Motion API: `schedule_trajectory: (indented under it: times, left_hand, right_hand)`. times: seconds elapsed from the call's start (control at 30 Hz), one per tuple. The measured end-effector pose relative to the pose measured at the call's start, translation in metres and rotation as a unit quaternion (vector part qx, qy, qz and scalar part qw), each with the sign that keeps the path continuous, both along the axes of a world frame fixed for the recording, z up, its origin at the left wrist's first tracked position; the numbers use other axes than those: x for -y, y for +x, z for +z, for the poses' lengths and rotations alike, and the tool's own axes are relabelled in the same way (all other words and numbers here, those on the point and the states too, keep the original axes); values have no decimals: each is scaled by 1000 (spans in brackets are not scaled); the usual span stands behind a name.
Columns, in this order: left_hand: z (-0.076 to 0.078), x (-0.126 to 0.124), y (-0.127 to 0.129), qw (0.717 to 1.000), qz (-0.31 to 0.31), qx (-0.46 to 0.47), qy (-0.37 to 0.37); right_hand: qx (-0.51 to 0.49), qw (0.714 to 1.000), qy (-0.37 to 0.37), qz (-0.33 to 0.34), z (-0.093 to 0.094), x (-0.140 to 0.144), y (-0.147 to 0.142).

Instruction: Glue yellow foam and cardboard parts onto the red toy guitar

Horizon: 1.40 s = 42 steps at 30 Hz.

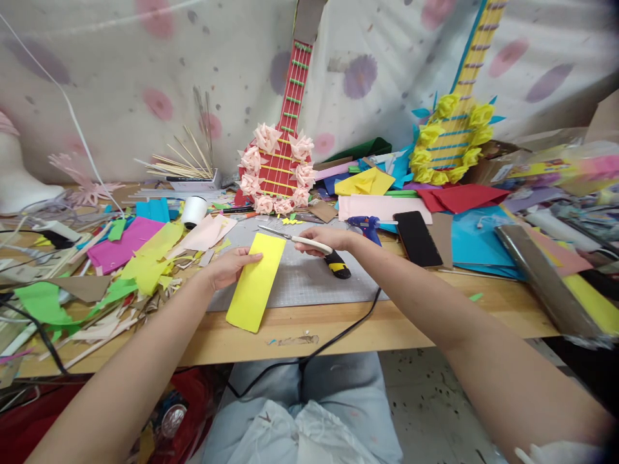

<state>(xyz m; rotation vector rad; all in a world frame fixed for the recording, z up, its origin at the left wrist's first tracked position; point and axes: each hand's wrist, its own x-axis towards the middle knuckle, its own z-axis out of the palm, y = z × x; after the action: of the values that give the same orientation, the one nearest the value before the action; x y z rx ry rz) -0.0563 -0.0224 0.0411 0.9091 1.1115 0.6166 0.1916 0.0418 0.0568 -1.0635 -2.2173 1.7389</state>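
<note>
Between the thumb and fingers of my left hand (231,267) is a yellow paper strip (256,281), tilted, its lower end over the table's front edge. My right hand (323,240) is closed around the pale handle of a pair of scissors (312,244). The blades point left across the strip's top edge; whether they touch the paper I cannot tell. Below the right hand a black-and-yellow tool handle (337,264) lies on the grey cutting mat (309,283). Small yellow scraps (292,222) lie just beyond the scissors.
Paper scraps (149,267) crowd the left side. A red paper guitar (278,171) with pink flowers stands behind, a yellow one (447,145) to its right. A blue glue gun (366,225) and a phone (418,238) lie right. A black cable (353,327) crosses the front edge.
</note>
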Motion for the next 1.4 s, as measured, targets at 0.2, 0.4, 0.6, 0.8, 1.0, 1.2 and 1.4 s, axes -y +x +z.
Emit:
schedule_trajectory:
  times: [0.2, 0.4, 0.6, 0.8, 1.0, 1.2, 1.4]
  left_hand:
    - [2, -1, 4, 994, 93, -11, 54]
    - [3, -9, 11, 986, 151, -10, 73]
    - [1, -16, 28, 960, 252, 68, 104]
    - [5, -13, 25, 958, 241, 107, 117]
    - [11, -10, 5, 973, 179, 69, 131]
    - [18, -16, -9, 992, 71, -22, 97]
    - [21, -16, -5, 994, -11, -93, 63]
  right_hand:
    - [-77, 993, -2, -86, -3, 3, 0]
    - [-166, 960, -75, -212, -17, 10, -21]
    - [-225, 916, -142, -299, -38, 26, -55]
    - [-123, 954, -36, -270, -26, 27, -50]
    - [-59, 986, 29, -152, -9, 25, -28]
    - [-4, 995, 87, -58, -11, 17, -19]
    - [8, 992, 121, 18, -1, 5, -15]
